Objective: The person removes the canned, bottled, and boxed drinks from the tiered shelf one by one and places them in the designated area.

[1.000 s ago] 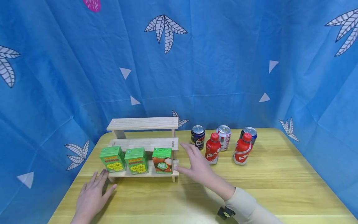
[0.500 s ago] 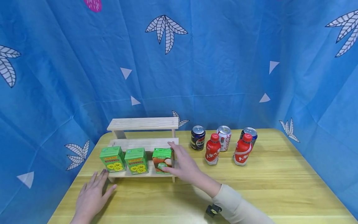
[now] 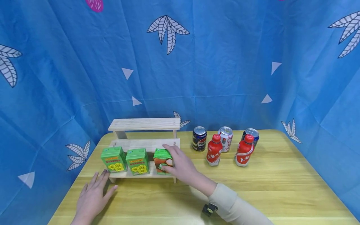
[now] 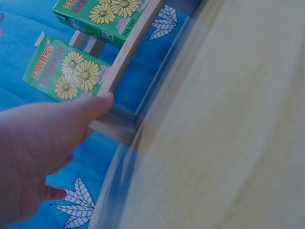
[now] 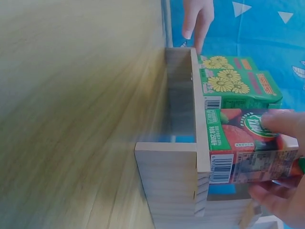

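Note:
On the bottom tier of a small wooden shelf rack [image 3: 143, 124] stand two green drink cartons with yellow flowers, the left carton [image 3: 113, 160] and the middle carton [image 3: 137, 161]. At the right end is a green and red lychee juice carton [image 3: 162, 161]. My right hand [image 3: 181, 165] pinches this carton near its top, thumb on the printed front and fingers around the far side. In the right wrist view the carton's base [image 5: 217, 148] is at the tier's edge. My left hand [image 3: 92, 195] lies with loosely extended fingers, fingertips at the rack's left front corner [image 4: 108, 101].
Right of the rack stand two red bottles [image 3: 214, 150] [image 3: 244, 151], with a dark can [image 3: 199, 139], a white and red can [image 3: 225, 139] and a blue can [image 3: 251, 135] around them. A blue patterned curtain [image 3: 225, 62] hangs behind the wooden table [image 3: 281, 187].
My right hand has moved left from beside the rack onto the lychee juice carton and now grips it. The carton has turned slightly. My left hand has stayed put.

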A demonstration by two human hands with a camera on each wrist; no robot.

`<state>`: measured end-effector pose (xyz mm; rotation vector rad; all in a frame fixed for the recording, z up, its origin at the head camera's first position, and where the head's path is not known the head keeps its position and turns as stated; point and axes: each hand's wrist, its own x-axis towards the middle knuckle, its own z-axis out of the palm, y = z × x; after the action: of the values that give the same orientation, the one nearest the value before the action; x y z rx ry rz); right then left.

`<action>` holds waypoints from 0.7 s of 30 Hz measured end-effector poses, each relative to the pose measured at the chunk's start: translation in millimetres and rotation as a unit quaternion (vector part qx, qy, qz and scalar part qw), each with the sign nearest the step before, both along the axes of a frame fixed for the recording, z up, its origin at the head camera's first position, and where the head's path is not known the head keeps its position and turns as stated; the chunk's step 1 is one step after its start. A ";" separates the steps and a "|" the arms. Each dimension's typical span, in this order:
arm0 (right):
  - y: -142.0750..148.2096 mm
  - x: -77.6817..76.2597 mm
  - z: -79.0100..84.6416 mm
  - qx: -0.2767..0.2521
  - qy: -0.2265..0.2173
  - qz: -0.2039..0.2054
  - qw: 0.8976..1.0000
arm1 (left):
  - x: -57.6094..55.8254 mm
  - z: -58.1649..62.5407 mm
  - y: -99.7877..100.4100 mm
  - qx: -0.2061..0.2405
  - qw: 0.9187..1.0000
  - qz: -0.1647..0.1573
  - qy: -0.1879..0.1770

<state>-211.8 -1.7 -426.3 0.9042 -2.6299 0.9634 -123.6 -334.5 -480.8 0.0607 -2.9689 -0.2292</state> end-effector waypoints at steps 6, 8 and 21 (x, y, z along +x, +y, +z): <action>0.3 -1.0 -1.3 0.004 0.027 0.007 1.000 | -0.8 -1.8 -0.4 -0.001 1.000 -0.001 0.000; 0.8 -1.1 -2.7 0.003 0.038 0.013 0.999 | -0.8 -2.4 -0.3 -0.001 1.000 0.000 -0.001; 2.7 3.2 -6.0 -0.013 0.101 0.039 0.994 | -0.9 -2.1 -0.1 -0.002 1.000 0.002 0.004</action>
<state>-208.6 1.0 -432.3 1.0465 -2.4245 0.8728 -124.5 -334.6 -482.9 0.0643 -2.9616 -0.2227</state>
